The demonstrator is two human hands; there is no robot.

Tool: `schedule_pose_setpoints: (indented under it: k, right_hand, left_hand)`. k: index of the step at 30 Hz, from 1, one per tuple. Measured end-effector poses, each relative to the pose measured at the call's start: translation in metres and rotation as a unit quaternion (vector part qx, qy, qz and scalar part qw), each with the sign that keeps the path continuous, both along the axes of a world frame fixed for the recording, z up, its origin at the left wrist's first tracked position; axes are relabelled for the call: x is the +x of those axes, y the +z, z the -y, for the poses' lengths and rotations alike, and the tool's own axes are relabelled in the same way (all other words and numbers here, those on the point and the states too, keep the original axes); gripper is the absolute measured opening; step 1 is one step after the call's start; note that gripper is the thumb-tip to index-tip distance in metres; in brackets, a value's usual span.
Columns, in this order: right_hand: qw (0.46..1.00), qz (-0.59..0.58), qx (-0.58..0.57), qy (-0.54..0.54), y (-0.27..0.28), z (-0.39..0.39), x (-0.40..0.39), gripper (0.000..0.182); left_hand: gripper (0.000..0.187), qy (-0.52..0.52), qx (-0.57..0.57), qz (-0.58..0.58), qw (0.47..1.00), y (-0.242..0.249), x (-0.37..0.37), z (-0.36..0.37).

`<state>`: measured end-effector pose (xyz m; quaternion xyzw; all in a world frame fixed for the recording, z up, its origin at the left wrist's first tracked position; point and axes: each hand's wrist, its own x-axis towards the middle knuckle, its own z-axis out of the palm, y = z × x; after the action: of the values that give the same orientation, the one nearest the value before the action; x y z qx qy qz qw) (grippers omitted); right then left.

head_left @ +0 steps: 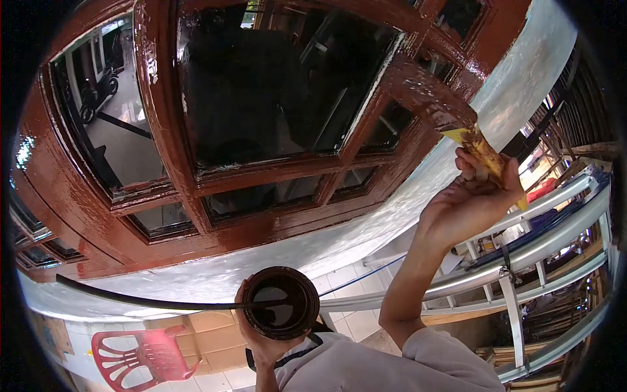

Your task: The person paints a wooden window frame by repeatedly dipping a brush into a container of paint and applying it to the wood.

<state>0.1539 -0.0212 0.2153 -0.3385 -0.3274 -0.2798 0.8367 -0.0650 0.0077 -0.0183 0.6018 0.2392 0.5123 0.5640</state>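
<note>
My right hand (473,202) is closed round the yellow handle of a paintbrush (483,150), raised at the right. The brush's head, coated in brown paint, is at the right side of a reddish-brown window frame (261,173) with dark glass panes; whether it touches the wood I cannot tell. Low in the middle, my left hand (264,346) holds a round paint can (282,303) from its left side and below. The can's inside is dark brown, with a shiny surface in it. Wet-looking gloss covers much of the frame.
A pale wall (366,238) borders the frame below and at the right. Below right lies a metal ladder (516,320). A red plastic chair (147,359) is at the lower left by flattened cardboard (215,340) on white floor tiles. Stacked wood stands at the far right.
</note>
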Motion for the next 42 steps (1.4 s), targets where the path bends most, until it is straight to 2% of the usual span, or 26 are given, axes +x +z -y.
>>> schedule_pose_setpoints:
  k: [3,9,13,17,20,24,28,33,36,37,40,42]
  right_hand:
    - [1.0,0.0,-0.016,0.005,0.004,-0.001,-0.009,0.028]
    - [0.992,0.008,-0.003,-0.123,0.004,-0.014,-0.016,0.022]
    - [0.995,0.053,-0.033,-0.079,-0.005,-0.006,-0.022,0.015]
    - [0.993,0.062,0.024,-0.095,-0.003,-0.01,-0.022,0.021]
    - [0.99,0.061,-0.009,-0.123,-0.005,-0.015,-0.017,0.019]
    - [0.978,0.129,-0.04,-0.158,-0.02,-0.008,-0.012,0.019]
    - [0.973,0.153,-0.03,-0.172,-0.021,-0.004,-0.008,0.025]
    - [0.986,0.136,-0.041,-0.088,-0.022,-0.006,-0.017,0.027]
    - [0.971,0.184,-0.092,-0.124,-0.033,-0.003,-0.01,0.029]
    - [0.981,0.158,-0.084,-0.076,-0.034,-0.007,-0.02,0.031]
    - [0.958,0.217,-0.059,-0.18,-0.033,-0.014,-0.009,0.026]
    - [0.965,0.21,-0.05,-0.152,-0.032,-0.013,-0.011,0.026]
  left_hand:
    - [0.114,-0.001,0.0,0.003,1.0,0.0,0.0,0.0]
    - [0.114,-0.002,0.003,-0.015,1.0,0.006,-0.001,0.001]
    - [0.115,-0.01,-0.016,0.003,1.0,0.0,-0.001,0.002]
    - [0.115,-0.001,0.001,-0.019,1.0,-0.001,-0.002,0.002]
    - [0.114,-0.003,0.001,-0.027,1.0,-0.007,-0.002,0.003]
    - [0.114,-0.012,-0.014,0.003,1.0,-0.008,0.0,0.003]
    - [0.114,-0.018,-0.021,-0.005,1.0,0.003,-0.001,0.003]
    - [0.115,-0.01,-0.01,-0.04,0.999,0.007,-0.002,0.005]
    - [0.115,-0.021,-0.028,-0.018,0.999,-0.001,-0.001,0.005]
    - [0.115,-0.026,-0.034,-0.007,0.999,-0.003,-0.001,0.005]
    - [0.116,-0.015,-0.018,-0.016,1.0,0.002,-0.001,0.005]
    - [0.117,-0.014,-0.015,-0.021,1.0,0.002,-0.001,0.006]
